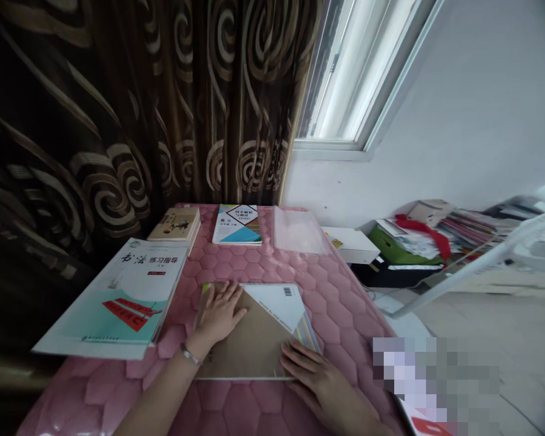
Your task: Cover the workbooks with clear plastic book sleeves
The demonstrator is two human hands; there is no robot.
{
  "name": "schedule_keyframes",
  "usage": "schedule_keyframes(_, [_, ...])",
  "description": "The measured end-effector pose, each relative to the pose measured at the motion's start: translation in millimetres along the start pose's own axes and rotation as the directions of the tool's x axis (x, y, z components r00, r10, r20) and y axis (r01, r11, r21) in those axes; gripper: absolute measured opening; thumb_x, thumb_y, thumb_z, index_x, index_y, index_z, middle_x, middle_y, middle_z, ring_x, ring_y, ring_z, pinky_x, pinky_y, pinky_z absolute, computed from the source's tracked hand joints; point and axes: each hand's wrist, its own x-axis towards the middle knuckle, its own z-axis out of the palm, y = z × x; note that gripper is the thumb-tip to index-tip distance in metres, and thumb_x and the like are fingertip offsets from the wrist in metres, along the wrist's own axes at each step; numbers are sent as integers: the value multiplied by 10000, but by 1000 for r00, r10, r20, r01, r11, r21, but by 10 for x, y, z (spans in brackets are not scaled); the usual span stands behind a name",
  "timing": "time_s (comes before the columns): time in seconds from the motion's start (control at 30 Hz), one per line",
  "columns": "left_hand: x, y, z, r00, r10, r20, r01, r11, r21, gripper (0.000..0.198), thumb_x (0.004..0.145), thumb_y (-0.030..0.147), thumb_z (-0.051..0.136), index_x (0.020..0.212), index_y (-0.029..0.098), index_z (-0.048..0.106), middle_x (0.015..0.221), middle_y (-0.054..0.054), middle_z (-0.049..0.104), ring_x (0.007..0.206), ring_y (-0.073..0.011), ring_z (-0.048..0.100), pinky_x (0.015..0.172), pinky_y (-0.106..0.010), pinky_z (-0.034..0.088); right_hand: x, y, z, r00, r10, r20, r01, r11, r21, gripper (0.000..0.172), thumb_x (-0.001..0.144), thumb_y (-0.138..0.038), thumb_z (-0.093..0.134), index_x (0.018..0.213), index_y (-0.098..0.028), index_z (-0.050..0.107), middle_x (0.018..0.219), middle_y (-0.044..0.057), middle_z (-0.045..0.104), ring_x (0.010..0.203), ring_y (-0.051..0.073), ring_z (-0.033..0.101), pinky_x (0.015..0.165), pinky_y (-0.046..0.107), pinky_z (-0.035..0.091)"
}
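A book lies face down in the middle of the pink quilted table cover [254, 266], with brown kraft paper [249, 345] folded over most of its white back cover [279, 303]. My left hand [218, 315] rests flat on the left part of the paper, fingers stretched out, a bracelet at the wrist. My right hand [313, 375] presses flat on the paper's lower right corner, fingers spread. Neither hand holds anything.
A large calligraphy workbook [118, 297] lies at the left edge. At the back lie a small beige book [175, 225], a blue-and-white book [237, 224] and a clear plastic sleeve [297, 230]. Right of the table sit a white box [352, 243] and piles of books [436, 233]. A patterned curtain hangs behind.
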Motion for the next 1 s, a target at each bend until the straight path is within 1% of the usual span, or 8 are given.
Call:
schedule_keyframes(0.1, [-261,-58,130,968,-214,-128,217,976,10,493,930,331,440,1406,213,495,1590,-106,280,1462,-326,235,1136,-578,272,-119,68,9,982,144,-126,-137,989,61,333,944,-363,505,1218,-285,679,1376,48,581,1289,249,517,1067,429,457])
schedule_keyframes(0.17, [-511,-148,280,935,-276,-222,276,961,-31,467,925,325,432,1357,187,542,1559,-139,340,1409,-335,350,1072,-537,393,-193,139,32,909,300,-288,-274,953,129,309,932,-378,488,1079,-261,733,1263,81,654,1172,257,604,999,431,505])
schedule_keyframes(0.23, [-761,-245,432,913,-253,-320,237,968,-87,444,920,333,433,1306,165,573,1498,-162,432,1334,-306,468,1037,-493,453,-230,203,56,800,455,-391,-390,890,237,298,903,-387,491,1000,-238,730,1110,101,709,1016,256,670,905,411,550])
schedule_keyframes(0.3, [-960,-313,538,896,-212,-390,167,975,-146,406,914,320,442,1259,172,596,1447,-145,497,1303,-266,511,1035,-447,476,-229,245,78,723,560,-405,-446,826,345,288,859,-402,518,977,-224,712,1007,100,726,909,253,691,824,384,570])
schedule_keyframes(0.5, [-1163,-319,536,894,-214,-392,126,963,-239,329,877,225,461,1142,187,653,1399,-114,554,1264,-239,555,1033,-404,495,-199,291,168,675,647,-354,-462,745,481,335,750,-400,560,995,-236,718,875,67,713,794,244,685,737,356,563])
schedule_keyframes(0.63, [-1236,-341,538,921,-162,-354,89,973,-212,397,860,231,492,1234,219,626,1499,-84,453,1335,-254,480,1049,-409,478,-264,320,188,690,664,-287,-493,722,486,325,751,-411,542,930,-239,752,890,75,707,808,238,686,754,336,551])
schedule_keyframes(0.77, [-1326,-424,554,960,-79,-270,41,989,-146,669,749,216,619,1406,252,494,1560,-65,356,1395,-292,383,1061,-424,463,-326,311,90,769,613,-178,-488,745,455,354,797,-389,514,998,-238,763,996,97,697,868,226,681,814,320,538])
schedule_keyframes(1.0, [-1244,-512,252,975,86,-205,-108,989,-98,393,827,277,620,1216,295,672,1390,-40,577,1247,-238,570,1000,-354,512,-302,279,-212,865,502,24,-479,809,342,369,792,-252,544,1105,-280,737,1095,65,685,1014,225,632,923,335,489])
